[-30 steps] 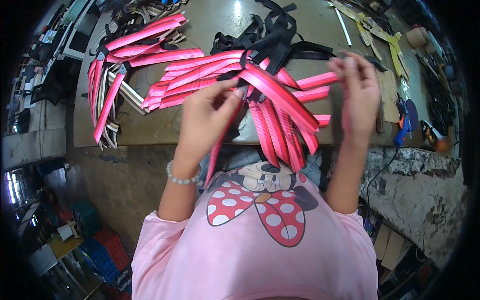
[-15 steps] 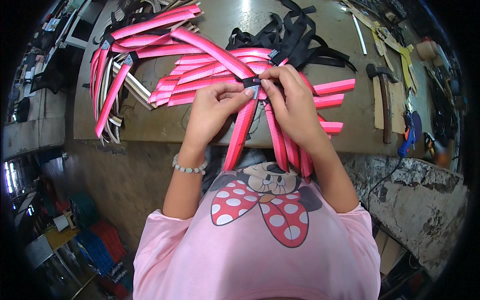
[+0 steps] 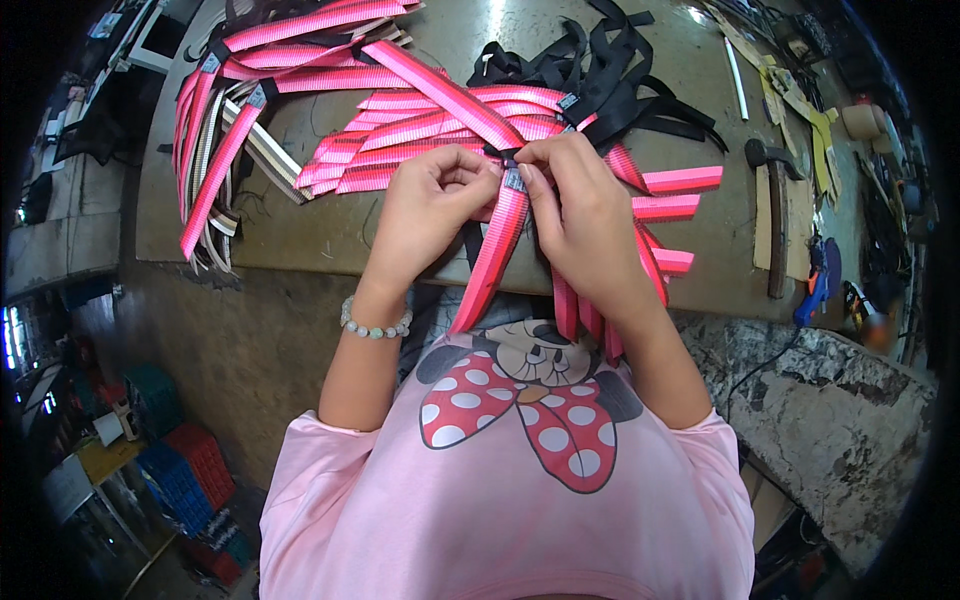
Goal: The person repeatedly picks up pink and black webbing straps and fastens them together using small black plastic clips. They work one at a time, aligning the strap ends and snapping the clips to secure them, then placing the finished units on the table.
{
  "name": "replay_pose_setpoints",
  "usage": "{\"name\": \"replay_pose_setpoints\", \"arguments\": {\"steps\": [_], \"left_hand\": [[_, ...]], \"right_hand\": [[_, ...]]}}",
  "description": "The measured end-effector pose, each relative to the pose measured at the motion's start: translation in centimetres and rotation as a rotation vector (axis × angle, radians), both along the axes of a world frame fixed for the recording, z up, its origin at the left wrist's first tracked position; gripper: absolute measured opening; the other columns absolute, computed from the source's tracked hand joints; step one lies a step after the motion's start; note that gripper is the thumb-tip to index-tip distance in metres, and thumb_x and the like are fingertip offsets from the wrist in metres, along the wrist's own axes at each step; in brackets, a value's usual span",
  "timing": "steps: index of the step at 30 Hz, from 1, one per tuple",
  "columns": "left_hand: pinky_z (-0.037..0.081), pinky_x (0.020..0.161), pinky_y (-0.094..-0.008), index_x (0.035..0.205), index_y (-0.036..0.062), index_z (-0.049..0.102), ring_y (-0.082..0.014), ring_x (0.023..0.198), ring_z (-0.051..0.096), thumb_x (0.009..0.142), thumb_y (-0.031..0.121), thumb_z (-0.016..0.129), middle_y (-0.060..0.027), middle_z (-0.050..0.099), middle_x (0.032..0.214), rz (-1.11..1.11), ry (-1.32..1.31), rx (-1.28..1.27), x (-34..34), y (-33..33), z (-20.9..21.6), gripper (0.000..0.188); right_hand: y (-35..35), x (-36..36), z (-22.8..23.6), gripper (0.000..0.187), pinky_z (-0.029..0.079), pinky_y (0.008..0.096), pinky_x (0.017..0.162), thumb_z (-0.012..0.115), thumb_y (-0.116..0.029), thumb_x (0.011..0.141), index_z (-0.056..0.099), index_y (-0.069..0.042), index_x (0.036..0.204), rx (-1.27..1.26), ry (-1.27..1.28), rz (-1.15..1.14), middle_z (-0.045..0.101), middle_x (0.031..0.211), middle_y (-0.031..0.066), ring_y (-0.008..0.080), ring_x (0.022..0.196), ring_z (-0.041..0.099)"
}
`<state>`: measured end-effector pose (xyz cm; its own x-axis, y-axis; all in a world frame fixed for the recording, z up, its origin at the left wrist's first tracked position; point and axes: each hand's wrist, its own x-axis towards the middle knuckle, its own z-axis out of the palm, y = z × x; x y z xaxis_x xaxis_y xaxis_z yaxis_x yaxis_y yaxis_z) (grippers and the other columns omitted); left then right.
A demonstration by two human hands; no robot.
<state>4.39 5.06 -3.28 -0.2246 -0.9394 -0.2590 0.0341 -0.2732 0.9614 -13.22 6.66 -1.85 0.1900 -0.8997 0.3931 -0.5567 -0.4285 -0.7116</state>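
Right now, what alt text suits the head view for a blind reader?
A person's right hand pinches a pink-and-red strap at its black band, the left hand close beside it. More pink straps and loose black strips lie on the table, with a hammer to the right.

Hands (image 3: pixel 428 207) close together — fingers (image 3: pixel 558 153) curled

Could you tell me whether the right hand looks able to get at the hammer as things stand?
Probably yes: the hammer lies uncovered to the right of the right hand, with low pink strap ends between them. That hand would first have to leave the striped strap it seems to hold.
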Motion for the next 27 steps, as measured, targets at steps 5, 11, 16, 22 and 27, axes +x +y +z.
{"name": "replay_pose_setpoints", "arguments": {"steps": [5,11,16,22,27], "left_hand": [[0.050,0.065,-0.0205,0.096,-0.0005,0.065,-0.0045,0.071,0.058,0.095,0.016,0.066,-0.0003,0.064,0.080,-0.020,-0.061,-0.006,-0.1,0.0,0.4,0.017],[0.051,0.061,-0.0211,0.091,-0.0051,0.065,-0.0052,0.066,0.060,0.091,0.012,0.067,-0.0017,0.065,0.076,0.034,-0.022,-0.064,-0.3,0.2,-0.3,0.017],[0.051,0.061,-0.0229,0.090,-0.0046,0.065,-0.0061,0.066,0.060,0.087,0.008,0.067,-0.0033,0.066,0.075,0.098,-0.185,-0.097,0.4,1.0,0.9,0.013],[0.040,0.100,-0.0476,0.098,-0.0022,0.068,-0.0394,0.119,0.051,0.090,0.023,0.064,-0.0219,0.058,0.125,0.435,-1.477,-0.450,4.9,2.5,6.6,0.027],[0.028,0.112,-0.0548,0.123,0.0177,0.065,-0.0391,0.137,0.036,0.091,0.034,0.066,-0.0152,0.048,0.142,-0.083,-1.162,-1.075,2.0,-1.5,3.2,0.036]], "right_hand": [[0.1,-0.1,0.0,0.011,0.048,0.0408,0.078,0.060,-0.003,0.090,0.060,-0.001,0.100,-0.072,0.110,0.008,0.060,0.095,0.0142,0.0333,0.088,0.061],[0.4,0.6,-0.8,0.011,0.047,0.0421,0.080,0.059,-0.002,0.089,0.061,-0.002,0.100,-0.118,0.200,-0.037,0.059,0.096,0.0144,0.0339,0.092,0.059],[0.1,0.1,-0.6,0.028,0.054,0.0376,0.074,0.062,0.001,0.080,0.059,-0.001,0.107,-0.122,0.275,0.006,0.057,0.101,0.0149,0.0302,0.096,0.060],[0.9,-4.0,1.0,0.018,0.056,0.0271,0.080,0.061,-0.006,0.096,0.059,0.005,0.110,0.252,-0.729,-0.090,0.062,0.101,0.0086,0.0132,0.090,0.064],[2.4,-7.9,0.1,0.018,0.057,0.0268,0.080,0.059,-0.007,0.098,0.060,0.005,0.111,0.189,-0.664,-0.315,0.063,0.102,0.0091,0.0127,0.089,0.064]]}}
